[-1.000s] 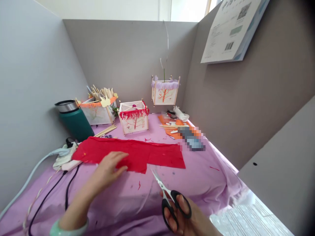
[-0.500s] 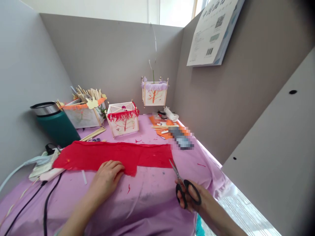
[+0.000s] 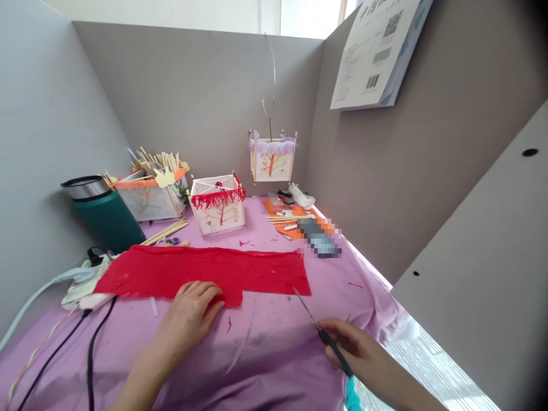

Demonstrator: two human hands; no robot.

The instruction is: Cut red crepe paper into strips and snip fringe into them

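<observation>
A long strip of red cloth (image 3: 171,268) lies flat across the purple tablecloth (image 3: 265,342). My left hand (image 3: 192,314) rests on its lower edge near the middle, with the fingers curled and the thumb close to the forefinger; whether cloth is pinched there is hard to see. My right hand (image 3: 349,345) holds black-handled scissors (image 3: 329,342), seen edge-on, and the tips point up and left at the lower right edge of the cloth. Small red scraps lie around the cloth.
Behind the cloth stand a red-fringed lantern (image 3: 218,211), a box of sticks (image 3: 149,200) and a green bottle (image 3: 107,220). A purple-fringed lantern (image 3: 273,162) hangs at the back. A phone (image 3: 319,237) lies right. Cables (image 3: 92,359) cross the left side.
The scissors have turned from flat, with both handle loops showing, to edge-on, and my right hand has rolled with them. The whole view has shifted slightly. My left hand stays on the cloth.
</observation>
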